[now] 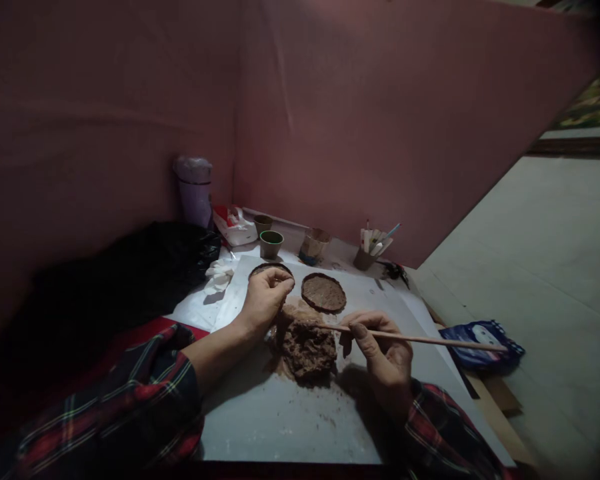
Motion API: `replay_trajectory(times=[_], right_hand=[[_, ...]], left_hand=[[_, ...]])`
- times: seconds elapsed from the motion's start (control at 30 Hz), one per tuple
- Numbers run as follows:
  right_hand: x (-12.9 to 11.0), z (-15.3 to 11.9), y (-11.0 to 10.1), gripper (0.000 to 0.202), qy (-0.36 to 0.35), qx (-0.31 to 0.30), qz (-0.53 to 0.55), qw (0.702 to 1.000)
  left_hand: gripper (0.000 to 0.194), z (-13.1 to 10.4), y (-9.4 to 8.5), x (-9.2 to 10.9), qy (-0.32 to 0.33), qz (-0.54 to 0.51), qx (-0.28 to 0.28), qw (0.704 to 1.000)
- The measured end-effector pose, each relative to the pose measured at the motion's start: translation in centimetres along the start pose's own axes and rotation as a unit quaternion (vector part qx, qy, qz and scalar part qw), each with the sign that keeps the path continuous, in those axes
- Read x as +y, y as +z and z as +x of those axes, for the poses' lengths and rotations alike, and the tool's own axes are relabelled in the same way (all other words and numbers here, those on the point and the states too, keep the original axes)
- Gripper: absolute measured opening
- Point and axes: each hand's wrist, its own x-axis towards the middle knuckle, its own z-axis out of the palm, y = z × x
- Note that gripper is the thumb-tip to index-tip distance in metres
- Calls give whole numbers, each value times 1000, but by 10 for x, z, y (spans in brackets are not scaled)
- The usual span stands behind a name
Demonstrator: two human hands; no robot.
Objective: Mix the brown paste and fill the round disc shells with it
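Observation:
My right hand (385,353) is closed round a thin wooden stick (445,342). The stick's left tip reaches the top edge of a crumbly brown clay-like lump (307,353) on a white board (260,427). My left hand (267,293) is above and left of the lump, thumb and fingers pinched together; whatever they hold, if anything, is too small to make out. Behind the lump lies a flat round brown disc with a raised rim (324,293). A second round piece (263,268) is partly hidden behind my left hand.
Along the back stand a green-rimmed cup (271,245), a stained container (314,247) and a cup of pens and sticks (367,257). White gloves (220,275), a black plastic bag (130,287) and a purple roll (196,193) are left. A blue packet (480,343) is right.

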Motion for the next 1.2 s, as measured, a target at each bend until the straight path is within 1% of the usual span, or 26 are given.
replay_trajectory(times=[0.07,0.13,0.23,0.37,0.43,0.5,0.7,0.83,1.0,1.2], right_hand=[[2,0,0,11,33,-1,-21,999],[2,0,0,11,44,15,-34,998],[1,1,1,12,27,42,-39,998],[-3,2,2,16,0,84,-13,996],[-3,3,2,16,-5,92,-2,996],[-1,4,2,16,-2,90,-2,996],[5,4,-1,17,39,36,-22,998],[3,3,0,16,15,61,-28,998],[1,2,2,15,-16,80,6,997],[5,4,1,19,42,41,13,998]], left_hand=[[16,0,0,0,-1,-2,0,1000],[16,0,0,1,3,0,0,1000],[15,-1,0,1,4,5,0,1000],[15,-1,-1,1,1,3,-3,1000],[16,-1,-1,1,-3,0,-9,1000],[17,0,0,0,-2,-2,-10,1000],[17,1,-1,-3,16,-10,-6,1000],[17,-1,-1,0,16,-13,-8,1000],[22,-4,1,8,-2,-25,2,1000],[30,-6,1,10,7,-22,-3,1000]])
